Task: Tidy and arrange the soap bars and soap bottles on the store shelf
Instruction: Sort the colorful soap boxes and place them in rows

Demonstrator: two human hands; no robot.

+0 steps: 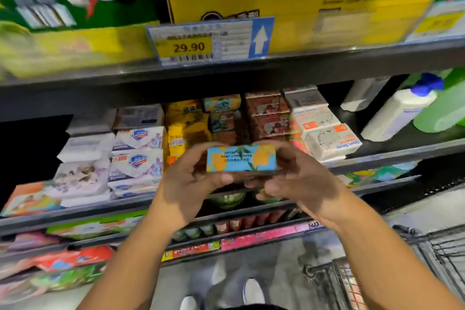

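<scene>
A blue soap box with yellow fruit print (pixel 241 158) is held level in front of the middle shelf (pixel 392 152). My left hand (pixel 191 178) grips its left end and my right hand (pixel 297 176) grips its right end. Behind it stand rows of soap bars: white and purple packs (pixel 137 158) at the left, yellow packs (pixel 185 128), matching blue boxes (pixel 222 103), red boxes (pixel 268 113) and white goat soap boxes (pixel 329 138) to the right. A white bottle with a blue pump (pixel 400 111) and a green bottle (pixel 445 108) stand far right.
Above, a shelf carries big green and yellow cartons with a 29.90 price tag (pixel 188 46). Lower shelves (pixel 226 239) hold more packaged goods. A wire shopping cart (pixel 377 272) stands at the lower right beside my shoes (pixel 251 292).
</scene>
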